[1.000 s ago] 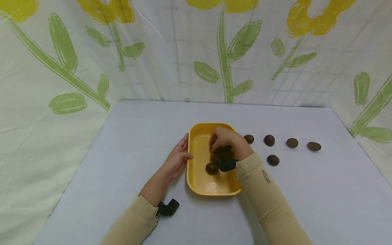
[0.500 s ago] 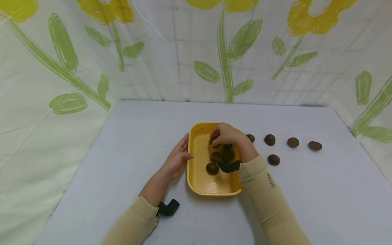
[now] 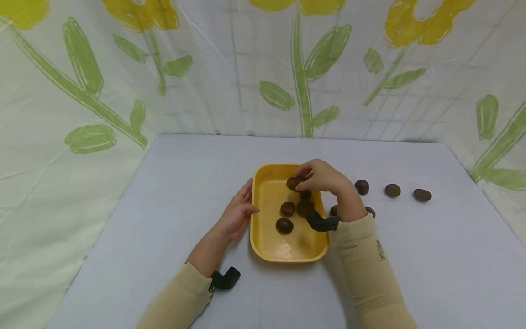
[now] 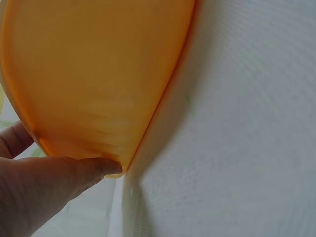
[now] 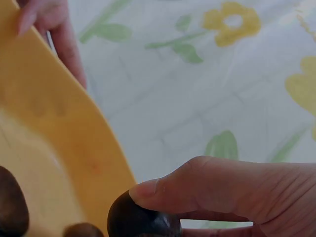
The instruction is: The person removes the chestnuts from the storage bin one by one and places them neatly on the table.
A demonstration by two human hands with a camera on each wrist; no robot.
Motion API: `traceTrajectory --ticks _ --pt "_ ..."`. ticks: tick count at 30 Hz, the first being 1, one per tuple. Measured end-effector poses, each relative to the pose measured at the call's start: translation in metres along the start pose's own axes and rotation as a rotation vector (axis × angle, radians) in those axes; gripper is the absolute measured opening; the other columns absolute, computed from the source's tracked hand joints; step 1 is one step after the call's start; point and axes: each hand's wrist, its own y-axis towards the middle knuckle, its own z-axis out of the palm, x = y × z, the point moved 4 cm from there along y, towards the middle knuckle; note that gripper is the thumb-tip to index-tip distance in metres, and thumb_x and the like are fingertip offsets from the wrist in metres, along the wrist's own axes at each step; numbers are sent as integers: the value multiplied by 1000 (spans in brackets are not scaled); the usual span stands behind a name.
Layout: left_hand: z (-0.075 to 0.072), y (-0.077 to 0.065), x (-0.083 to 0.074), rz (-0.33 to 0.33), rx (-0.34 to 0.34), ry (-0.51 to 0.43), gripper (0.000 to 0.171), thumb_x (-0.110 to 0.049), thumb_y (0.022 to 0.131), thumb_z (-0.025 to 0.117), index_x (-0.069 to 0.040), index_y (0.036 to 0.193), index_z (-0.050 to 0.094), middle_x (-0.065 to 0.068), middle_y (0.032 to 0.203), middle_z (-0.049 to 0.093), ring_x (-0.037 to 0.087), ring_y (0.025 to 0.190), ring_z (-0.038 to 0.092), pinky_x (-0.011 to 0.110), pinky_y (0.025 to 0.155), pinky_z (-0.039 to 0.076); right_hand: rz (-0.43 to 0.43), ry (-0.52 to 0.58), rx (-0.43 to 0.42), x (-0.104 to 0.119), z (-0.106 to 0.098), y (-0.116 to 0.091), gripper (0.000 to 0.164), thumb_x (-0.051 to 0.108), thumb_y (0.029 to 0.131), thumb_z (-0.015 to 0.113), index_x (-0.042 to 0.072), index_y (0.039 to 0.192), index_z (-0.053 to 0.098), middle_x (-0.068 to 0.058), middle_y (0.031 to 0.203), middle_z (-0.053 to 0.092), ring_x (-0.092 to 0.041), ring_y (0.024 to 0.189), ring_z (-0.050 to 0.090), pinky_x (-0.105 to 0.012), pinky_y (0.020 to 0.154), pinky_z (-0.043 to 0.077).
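My right hand (image 3: 324, 177) pinches a dark brown, rounded nut-like piece (image 3: 293, 183) above the upper right of a yellow tray (image 3: 260, 242). Up close in the right wrist view, this glossy piece (image 5: 131, 217) sits under the thumb tip, its lower part out of frame. Inside the tray lie several more brown pieces, among them one near the middle (image 3: 288, 209) and one lower down (image 3: 284, 225). At the tray's left side, my left hand (image 3: 236, 214) holds the rim, thumb over the edge and fingers along the outer wall.
Right of the tray, several similar brown pieces lie on the white table (image 3: 185, 205), including a back one (image 3: 361, 187) and the farthest right one (image 3: 422, 195). My right forearm partly covers others. A flower-patterned curtain (image 3: 205, 91) hangs behind the table.
My right hand has lifted a brown piece and moved right, toward the tray's right rim. It now hides one table piece and uncovers another. The left hand stays put.
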Motion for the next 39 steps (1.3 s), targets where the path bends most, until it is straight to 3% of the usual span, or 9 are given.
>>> traceTrajectory --ticks 3,7,10,14,28,30,33,36,39 --pt "0 1 0 0 -5 9 83 17 82 36 -14 151 4 0 158 3 17 146 4 38 116 16 17 30 -22 -8 -9 -8 37 17 84 66 1 117 62 -16 116 61 -31 107 57 -39 84 50" --pt "0 1 1 -5 -2 2 83 17 82 36 -14 151 4 0 158 3 17 146 3 38 116 16 57 102 -52 -19 -22 -21 40 19 85 65 1 120 59 -17 116 61 -27 93 61 -33 71 51" --pt "0 1 2 -6 1 -6 83 18 82 36 -14 151 3 1 159 2 17 146 2 38 117 15 91 112 -86 -26 -33 -33 42 20 85 64 2 122 58 -17 118 60 -27 95 62 -38 78 51" --pt "0 1 1 -5 -6 -1 84 18 81 36 -14 151 3 1 158 2 17 146 2 38 117 15 119 68 -119 -36 -45 -47 44 23 86 63 4 124 56 -17 126 57 -32 112 58 -47 92 45" --pt "1 1 1 -10 -7 0 84 18 81 36 -14 151 3 0 158 2 16 146 2 38 117 15 238 81 -191 -86 -69 -96 59 41 87 61 5 132 49 -16 133 50 -31 118 53 -54 97 39" --pt "1 1 1 -9 -4 -2 84 18 81 37 -14 151 3 0 158 2 16 146 2 38 117 15 265 83 -203 -96 -71 -104 61 44 86 60 7 132 48 -12 131 52 -21 109 59 -52 95 40" --pt "1 0 0 -7 -3 -4 85 18 80 37 -13 151 3 1 158 2 17 146 2 39 117 14 296 108 -209 -109 -76 -116 62 47 84 61 9 132 48 9 116 61 -8 99 59 -55 94 38" --pt "0 1 0 -8 -6 -6 85 18 80 37 -14 151 3 1 158 2 18 146 2 38 117 14 330 139 -197 -121 -79 -126 66 49 83 62 10 134 46 31 95 59 -20 109 57 -67 91 33" --pt "0 1 1 -9 -6 -4 85 18 80 37 -13 151 2 2 158 2 18 146 2 39 117 14 350 153 -200 -133 -80 -135 66 48 85 61 8 134 45 37 87 55 -37 122 45 -71 88 30"
